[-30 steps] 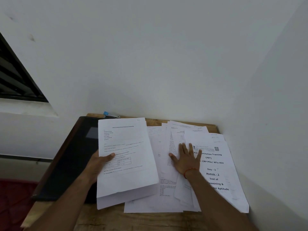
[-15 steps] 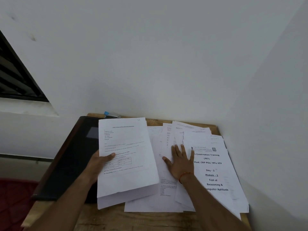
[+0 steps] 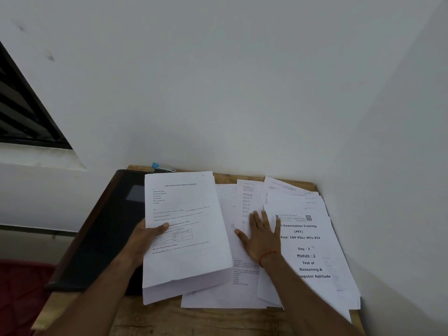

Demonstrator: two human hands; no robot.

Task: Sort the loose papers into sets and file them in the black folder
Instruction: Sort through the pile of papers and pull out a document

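Note:
My left hand [image 3: 143, 238] grips a thick stack of white printed sheets [image 3: 186, 238] by its left edge, thumb on top, lifted above the desk. The black folder [image 3: 101, 229] lies closed under and left of that stack. Loose papers [image 3: 242, 297] are spread over the desk's right half. On top of them at the right lies a cover sheet reading "Examination Training" [image 3: 310, 248]. My right hand [image 3: 260, 235] rests flat, fingers apart, on the loose papers just left of that cover sheet.
The wooden desk [image 3: 184, 318] stands in a corner, with white walls behind and to the right. A blue-capped pen [image 3: 161, 168] lies at the desk's far edge behind the stack. A dark window [image 3: 21, 112] is at upper left. A red surface lies low left.
My right hand has slid left across the loose papers, uncovering more of the cover sheet's text. The left hand and its stack have stayed in place.

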